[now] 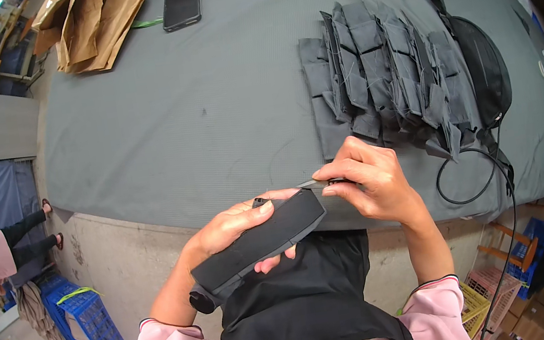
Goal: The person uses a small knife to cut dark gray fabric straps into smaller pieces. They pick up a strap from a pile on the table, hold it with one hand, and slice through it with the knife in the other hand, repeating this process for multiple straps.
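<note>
One strip [259, 237] (black) in left hand [223, 229]

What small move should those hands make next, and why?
I'd guess the right hand should ease its slim item along the upper end of the black piece, since the left hand grips that piece and the item sits close to that end.

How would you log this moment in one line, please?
left hand: grips black fabric piece | right hand: pinches small tool by piece's end | table: grey pieces, phone, paper bag
</note>
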A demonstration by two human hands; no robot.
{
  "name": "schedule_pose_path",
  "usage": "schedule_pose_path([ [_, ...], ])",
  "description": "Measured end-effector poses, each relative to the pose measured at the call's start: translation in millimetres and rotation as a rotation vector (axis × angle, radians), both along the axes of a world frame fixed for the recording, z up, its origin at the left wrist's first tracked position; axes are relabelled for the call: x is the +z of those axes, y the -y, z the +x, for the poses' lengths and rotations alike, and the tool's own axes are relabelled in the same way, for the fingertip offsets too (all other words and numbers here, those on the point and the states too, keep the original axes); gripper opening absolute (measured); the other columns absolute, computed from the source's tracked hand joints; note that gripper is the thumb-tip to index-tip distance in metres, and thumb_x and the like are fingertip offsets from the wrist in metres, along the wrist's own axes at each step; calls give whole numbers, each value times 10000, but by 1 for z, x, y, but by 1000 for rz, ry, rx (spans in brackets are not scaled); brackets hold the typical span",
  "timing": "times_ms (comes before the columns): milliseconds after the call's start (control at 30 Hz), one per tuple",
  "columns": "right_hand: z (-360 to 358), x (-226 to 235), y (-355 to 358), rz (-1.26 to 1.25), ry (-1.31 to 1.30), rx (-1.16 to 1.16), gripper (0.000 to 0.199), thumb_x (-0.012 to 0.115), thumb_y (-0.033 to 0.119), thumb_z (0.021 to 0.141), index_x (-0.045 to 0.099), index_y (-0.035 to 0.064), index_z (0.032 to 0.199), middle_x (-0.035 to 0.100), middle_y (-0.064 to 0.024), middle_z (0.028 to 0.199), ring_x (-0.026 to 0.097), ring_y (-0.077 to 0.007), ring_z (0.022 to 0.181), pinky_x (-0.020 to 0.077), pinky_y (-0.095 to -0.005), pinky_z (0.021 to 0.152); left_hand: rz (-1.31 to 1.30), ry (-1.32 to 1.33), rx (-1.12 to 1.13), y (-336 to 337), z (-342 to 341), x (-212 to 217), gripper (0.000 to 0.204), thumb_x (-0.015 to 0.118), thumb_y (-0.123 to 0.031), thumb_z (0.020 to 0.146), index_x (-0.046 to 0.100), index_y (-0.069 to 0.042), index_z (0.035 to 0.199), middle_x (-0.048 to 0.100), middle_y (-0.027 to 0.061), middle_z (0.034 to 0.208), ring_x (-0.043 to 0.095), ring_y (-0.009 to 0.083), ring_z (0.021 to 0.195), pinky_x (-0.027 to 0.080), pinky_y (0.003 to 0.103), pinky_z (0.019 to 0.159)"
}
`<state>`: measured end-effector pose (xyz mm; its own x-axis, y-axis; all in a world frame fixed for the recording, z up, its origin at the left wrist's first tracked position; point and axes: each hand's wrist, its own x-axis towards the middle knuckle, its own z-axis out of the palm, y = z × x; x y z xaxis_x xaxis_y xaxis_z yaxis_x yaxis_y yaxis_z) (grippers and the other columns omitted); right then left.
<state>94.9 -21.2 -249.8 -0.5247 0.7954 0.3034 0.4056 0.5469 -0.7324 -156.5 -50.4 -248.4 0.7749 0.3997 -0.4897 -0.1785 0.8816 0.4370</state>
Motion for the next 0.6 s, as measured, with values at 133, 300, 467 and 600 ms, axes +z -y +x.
schedule_pose_path([
  [133,2,0,4,-3,-26,-4,247,751,111,656,663,90,886,531,-39,721,533,-200,594,404,-323,539,22,35,-12,-1,-3,-6,592,387,-323,986,189,24,1423,622,221,875,584,207,545,471,287,476],
  [300,0,0,6,36,14,-26,250,756,104,648,667,84,881,531,-36,714,532,-189,587,408,-314,526,56,8,-44,-2,-2,-6,583,390,-326,986,208,17,1421,629,208,876,588,202,553,476,286,484],
  [467,3,-2,11,58,-36,-62,260,754,103,652,665,82,895,526,-32,706,529,-189,582,408,-311,521,49,-1,-34,-1,-3,-5,580,396,-337,983,230,12,1416,634,197,875,589,201,558,478,285,491],
  [600,2,-2,12,65,-11,-25,277,752,97,652,661,85,913,535,-30,713,526,-189,580,403,-307,516,46,32,-55,-2,-2,-8,587,402,-343,981,230,9,1417,635,191,874,590,200,560,479,283,492],
])
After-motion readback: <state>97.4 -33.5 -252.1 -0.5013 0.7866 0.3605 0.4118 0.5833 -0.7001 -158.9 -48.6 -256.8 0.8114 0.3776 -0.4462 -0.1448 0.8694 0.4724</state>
